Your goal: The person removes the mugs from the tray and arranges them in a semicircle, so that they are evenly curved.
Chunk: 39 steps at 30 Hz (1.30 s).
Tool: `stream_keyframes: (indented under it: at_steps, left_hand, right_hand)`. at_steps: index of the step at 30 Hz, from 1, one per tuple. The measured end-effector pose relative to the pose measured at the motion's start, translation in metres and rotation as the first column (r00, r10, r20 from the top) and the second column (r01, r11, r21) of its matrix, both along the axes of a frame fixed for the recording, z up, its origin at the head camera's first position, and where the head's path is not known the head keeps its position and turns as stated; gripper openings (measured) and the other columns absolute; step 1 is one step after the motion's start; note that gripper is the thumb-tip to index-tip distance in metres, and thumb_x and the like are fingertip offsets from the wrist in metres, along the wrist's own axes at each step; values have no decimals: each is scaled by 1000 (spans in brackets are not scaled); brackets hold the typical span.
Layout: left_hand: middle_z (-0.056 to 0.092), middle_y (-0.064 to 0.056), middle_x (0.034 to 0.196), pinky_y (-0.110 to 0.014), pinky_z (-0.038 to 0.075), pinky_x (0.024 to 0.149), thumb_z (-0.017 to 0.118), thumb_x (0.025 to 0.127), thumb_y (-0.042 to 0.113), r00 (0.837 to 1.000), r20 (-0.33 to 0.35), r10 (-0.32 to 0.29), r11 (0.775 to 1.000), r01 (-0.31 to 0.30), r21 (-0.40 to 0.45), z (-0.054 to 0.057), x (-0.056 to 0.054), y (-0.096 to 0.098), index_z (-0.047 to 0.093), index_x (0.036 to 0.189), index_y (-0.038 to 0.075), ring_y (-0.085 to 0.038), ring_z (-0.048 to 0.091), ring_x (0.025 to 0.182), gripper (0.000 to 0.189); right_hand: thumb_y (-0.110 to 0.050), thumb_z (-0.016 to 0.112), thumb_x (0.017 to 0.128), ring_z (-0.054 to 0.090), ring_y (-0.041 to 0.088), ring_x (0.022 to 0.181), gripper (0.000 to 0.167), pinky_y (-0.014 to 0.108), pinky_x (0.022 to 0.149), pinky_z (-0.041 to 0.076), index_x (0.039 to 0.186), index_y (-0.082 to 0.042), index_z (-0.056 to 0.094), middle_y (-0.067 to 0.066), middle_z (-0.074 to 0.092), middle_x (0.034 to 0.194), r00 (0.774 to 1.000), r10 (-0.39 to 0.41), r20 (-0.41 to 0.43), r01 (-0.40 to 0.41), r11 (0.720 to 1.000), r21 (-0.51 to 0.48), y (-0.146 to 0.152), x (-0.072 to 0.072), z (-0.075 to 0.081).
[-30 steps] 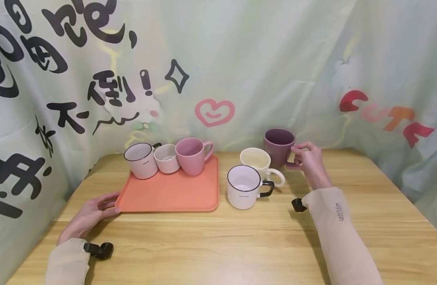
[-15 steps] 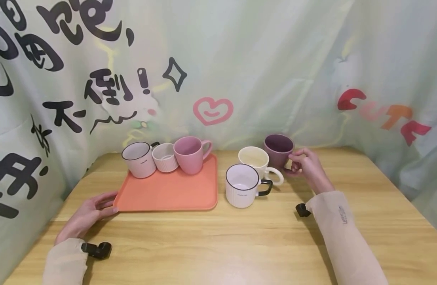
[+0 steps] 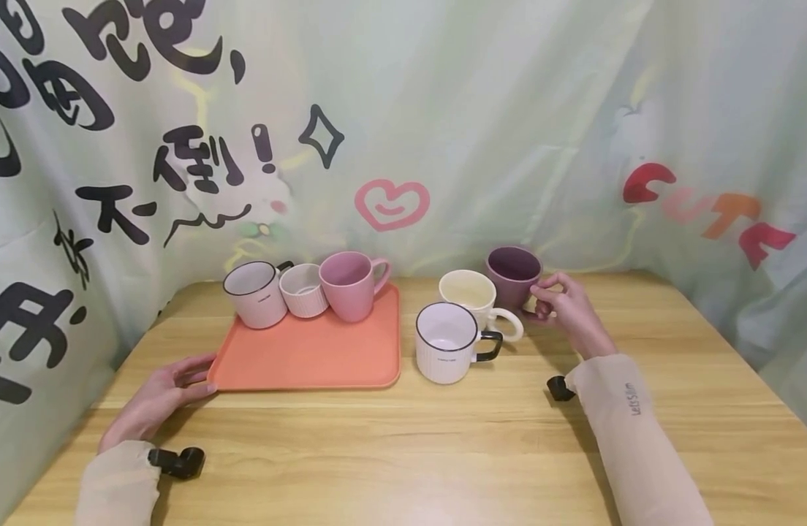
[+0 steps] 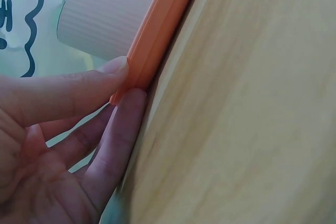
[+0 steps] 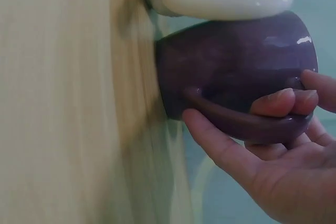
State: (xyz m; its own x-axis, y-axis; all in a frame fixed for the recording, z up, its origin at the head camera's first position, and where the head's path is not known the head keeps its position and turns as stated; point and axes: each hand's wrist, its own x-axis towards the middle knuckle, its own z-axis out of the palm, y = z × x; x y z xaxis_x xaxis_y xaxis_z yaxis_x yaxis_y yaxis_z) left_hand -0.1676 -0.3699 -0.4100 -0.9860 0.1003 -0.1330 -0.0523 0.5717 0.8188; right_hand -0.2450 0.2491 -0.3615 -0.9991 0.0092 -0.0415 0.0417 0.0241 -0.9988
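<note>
R hand (image 3: 568, 310): fingers (image 5: 275, 103) curled thru handle (image 5: 226, 118) of purple mug (image 3: 509, 292), approx 2 o'clock of cream mug (image 3: 466, 292). Near white mug (image 3: 444, 354) at cream mug's 7 o'clock. L hand (image 3: 160, 394): fingers pinch tray (image 3: 311, 358) at its 8 o'clock corner. Far white mug (image 3: 255, 303), cup (image 3: 303, 296) & pink mug (image 3: 351, 294) upright along tray's 12 o'clock side, counter (image 3: 377, 453) below.

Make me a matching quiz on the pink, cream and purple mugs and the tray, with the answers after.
1. Pink mug
2. Cream mug
3. Purple mug
4. Orange tray

A. Pinched near a corner by the left hand
B. Standing on the tray
C. Held by its handle in the right hand
D. Off the tray, untouched

Pairs: 1-B, 2-D, 3-C, 4-A
</note>
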Motion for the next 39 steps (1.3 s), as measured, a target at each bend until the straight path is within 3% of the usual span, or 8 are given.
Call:
stream_keyframes:
  at_steps: [4,6,11,15,17,24,31,39]
  left_hand:
    - [44,-36,146,-15,47,82,72,96,15,1000,4,-6,1000,6,10,0,-1,1,35,148,-16,-36,59,121,71]
    - [43,-37,146,-14,47,82,72,96,15,1000,4,-11,1000,11,14,1,-1,1,34,148,-16,-30,61,118,72]
    - [44,-36,146,-14,46,83,72,96,14,1000,-2,-17,1000,17,25,2,-2,2,35,148,-16,0,60,104,71]
    - [46,-36,145,-14,46,83,72,95,14,1000,-5,-16,1000,16,20,1,-1,2,36,148,-15,4,57,102,71]
    - [47,-36,144,-15,47,82,73,95,14,1000,-5,-13,1000,13,12,0,-1,2,36,148,-15,1,58,105,71]
    - [47,-35,144,-14,46,82,72,96,17,1000,-11,-9,1000,9,-15,-1,-3,0,36,148,-15,-32,60,119,72]
    - [46,-37,144,-15,47,82,72,96,16,1000,-9,1,1000,-1,-3,0,0,-3,35,149,-15,5,56,101,72]
    - [46,-38,143,-16,48,82,73,95,12,1000,-12,-4,1000,4,30,1,1,-1,35,147,-18,7,57,100,70]
  right_hand:
    - [-2,54,102,45,15,64,15,34,74,55,99,-3,40,4,44,70,1000,22,-12,-22,1000,2,7,-1,-3]
    - [-4,57,101,47,16,65,16,35,72,54,98,-4,42,4,45,71,999,41,-19,-41,999,-3,13,-4,-8]
    - [-11,68,97,50,18,65,23,35,66,52,93,-7,46,4,47,71,996,87,-26,-88,996,-29,33,-15,-24]
    - [-9,68,95,50,19,63,22,36,64,51,90,-7,46,5,48,69,996,85,-26,-86,995,-41,34,-12,-23]
    - [-4,64,96,50,18,62,19,37,66,53,89,-7,46,6,48,68,996,81,-32,-82,996,-36,28,-6,-16]
    - [5,54,100,49,17,60,19,39,71,57,87,-5,44,6,45,64,998,52,-27,-54,997,-64,9,7,4]
    - [1,55,101,51,16,62,14,32,68,55,94,-3,44,3,50,67,1000,11,-9,-11,1000,-12,-1,0,4]
    - [-4,55,102,52,15,64,12,32,69,54,98,-3,44,3,51,68,1000,-9,-22,9,1000,30,-8,-11,0]
